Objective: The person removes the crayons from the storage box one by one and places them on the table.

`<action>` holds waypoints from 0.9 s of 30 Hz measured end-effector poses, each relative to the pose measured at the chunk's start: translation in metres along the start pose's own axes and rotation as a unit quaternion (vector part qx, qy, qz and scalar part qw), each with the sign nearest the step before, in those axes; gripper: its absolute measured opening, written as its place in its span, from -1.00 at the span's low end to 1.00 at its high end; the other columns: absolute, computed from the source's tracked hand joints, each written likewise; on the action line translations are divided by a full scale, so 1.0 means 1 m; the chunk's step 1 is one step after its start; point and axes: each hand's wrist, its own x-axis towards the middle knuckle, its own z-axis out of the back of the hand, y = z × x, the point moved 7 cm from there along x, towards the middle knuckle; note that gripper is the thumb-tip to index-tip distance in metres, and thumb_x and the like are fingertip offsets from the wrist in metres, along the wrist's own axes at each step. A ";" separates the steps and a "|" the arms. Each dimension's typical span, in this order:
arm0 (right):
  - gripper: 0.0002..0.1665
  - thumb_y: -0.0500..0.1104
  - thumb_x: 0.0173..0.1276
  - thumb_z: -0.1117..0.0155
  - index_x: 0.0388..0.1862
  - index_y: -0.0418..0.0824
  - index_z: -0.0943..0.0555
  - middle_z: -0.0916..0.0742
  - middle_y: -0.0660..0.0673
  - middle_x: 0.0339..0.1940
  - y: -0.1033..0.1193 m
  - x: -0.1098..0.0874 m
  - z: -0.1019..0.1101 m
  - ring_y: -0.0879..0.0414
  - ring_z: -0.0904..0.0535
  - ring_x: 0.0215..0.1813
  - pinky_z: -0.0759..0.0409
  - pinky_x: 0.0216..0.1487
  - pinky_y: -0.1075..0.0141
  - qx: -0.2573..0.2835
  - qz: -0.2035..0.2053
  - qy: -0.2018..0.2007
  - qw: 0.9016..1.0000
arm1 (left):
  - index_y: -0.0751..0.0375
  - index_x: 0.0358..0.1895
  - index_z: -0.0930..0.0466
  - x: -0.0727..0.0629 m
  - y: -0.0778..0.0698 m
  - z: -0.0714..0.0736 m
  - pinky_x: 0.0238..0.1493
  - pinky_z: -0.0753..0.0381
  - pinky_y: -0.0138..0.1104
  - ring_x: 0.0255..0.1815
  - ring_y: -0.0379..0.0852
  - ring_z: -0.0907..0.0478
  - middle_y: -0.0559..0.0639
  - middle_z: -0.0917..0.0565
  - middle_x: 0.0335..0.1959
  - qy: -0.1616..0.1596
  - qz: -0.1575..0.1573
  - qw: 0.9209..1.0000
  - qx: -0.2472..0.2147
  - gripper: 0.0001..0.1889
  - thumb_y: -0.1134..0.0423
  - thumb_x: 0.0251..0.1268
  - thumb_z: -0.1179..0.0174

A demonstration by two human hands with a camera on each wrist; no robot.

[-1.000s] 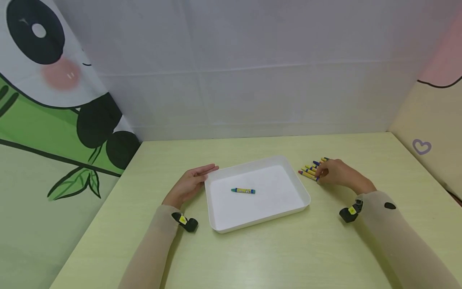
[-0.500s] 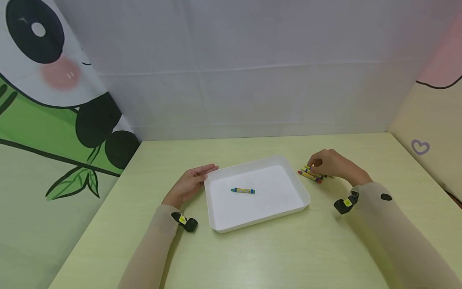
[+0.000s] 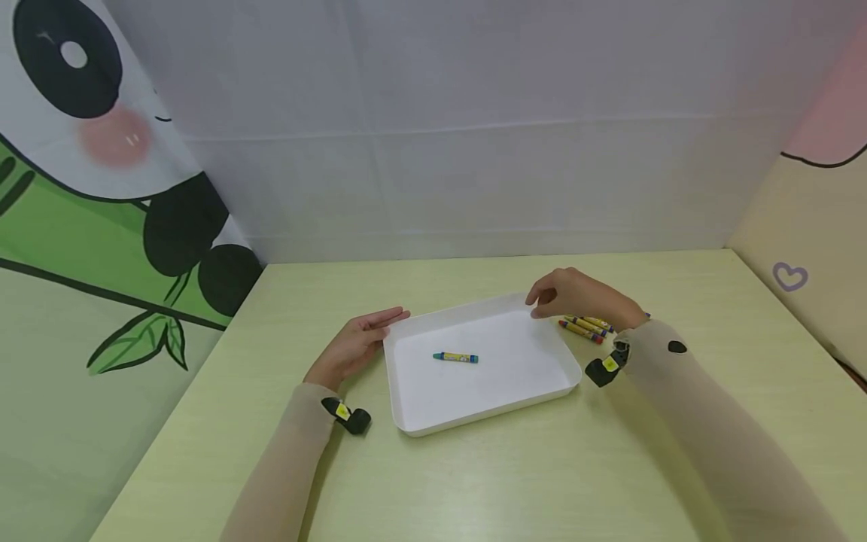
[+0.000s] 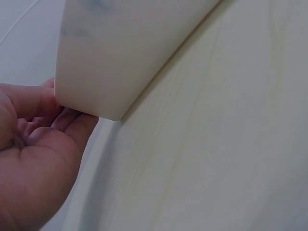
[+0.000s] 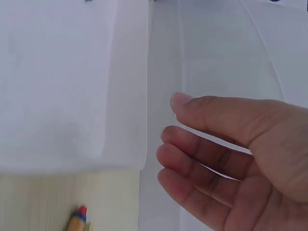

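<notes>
A shallow white tray [image 3: 488,361] lies at a slant on the table with one green crayon [image 3: 456,357] inside. My left hand [image 3: 348,350] holds the tray's far left corner; in the left wrist view its thumb and fingers meet around the tray's corner [image 4: 101,62]. Over the far right corner hovers my right hand [image 3: 579,296]. Its thumb stands apart from the loosely bent fingers [image 5: 192,154] in the right wrist view, with nothing between them. Several crayons [image 3: 581,331] lie in a cluster right of the tray, partly hidden by the right hand and wrist.
The pale wooden table [image 3: 501,482] ends at a grey-white cloth backdrop [image 3: 474,188]. A cartoon-printed panel [image 3: 101,226] stands on the left, and a beige panel [image 3: 806,233] on the right. A small black camera sits on each wrist.
My right hand has moved left from the crayons to above the tray's far right corner. The crayons there have shifted into a tighter cluster. The left hand and tray are still.
</notes>
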 end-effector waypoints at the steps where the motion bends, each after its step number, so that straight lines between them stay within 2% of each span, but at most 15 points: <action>1: -0.72 -0.17 0.29 -0.32 -0.05 -0.25 -0.67 -0.73 -0.06 -0.22 0.004 0.003 -0.003 0.12 -0.59 -0.18 -0.60 -0.17 0.27 0.002 0.000 0.006 1.000 | 0.30 0.44 -0.20 0.000 0.000 0.000 0.37 -0.34 -0.32 0.50 0.02 -0.16 0.16 -0.26 0.47 0.000 0.000 1.000 -0.001 -0.51 0.50 0.48 0.19; 7: -0.78 -0.19 0.26 -0.35 -0.13 -0.23 -0.70 -0.72 -0.02 -0.27 0.030 0.022 -0.022 0.15 -0.57 -0.22 -0.58 -0.17 0.30 -0.007 0.026 0.049 0.998 | 0.31 0.43 -0.21 0.000 0.000 0.000 0.36 -0.35 -0.32 0.50 0.02 -0.17 0.16 -0.27 0.46 -0.002 0.000 1.000 0.002 -0.51 0.50 0.48 0.18; 16: -0.83 -0.16 0.23 -0.39 -0.20 -0.15 -0.72 -0.70 0.04 -0.31 0.049 0.050 -0.058 0.19 -0.53 -0.26 -0.54 -0.20 0.38 -0.027 0.048 0.108 0.993 | 0.31 0.44 -0.20 0.000 0.000 0.001 0.42 -0.25 -0.21 0.50 0.02 -0.17 0.15 -0.28 0.46 -0.006 0.004 1.000 0.004 -0.51 0.50 0.48 0.18; 22: -0.89 -0.18 0.22 -0.39 -0.25 -0.11 -0.71 -0.67 0.04 -0.31 0.059 0.058 -0.079 0.20 -0.48 -0.25 -0.48 -0.19 0.40 -0.034 0.041 0.149 0.987 | 0.32 0.44 -0.20 0.000 0.000 0.002 0.43 -0.22 -0.19 0.50 0.02 -0.16 0.17 -0.26 0.46 -0.003 0.002 1.000 0.000 -0.51 0.51 0.48 0.19; 27: -0.92 -0.15 0.19 -0.43 -0.32 -0.05 -0.70 -0.63 0.04 -0.33 0.065 0.061 -0.089 0.18 -0.45 -0.24 -0.44 -0.21 0.39 -0.049 0.035 0.158 0.986 | 0.32 0.43 -0.21 0.000 0.000 0.001 0.43 -0.24 -0.20 0.50 0.02 -0.17 0.17 -0.27 0.46 -0.002 0.000 1.000 0.000 -0.52 0.51 0.48 0.19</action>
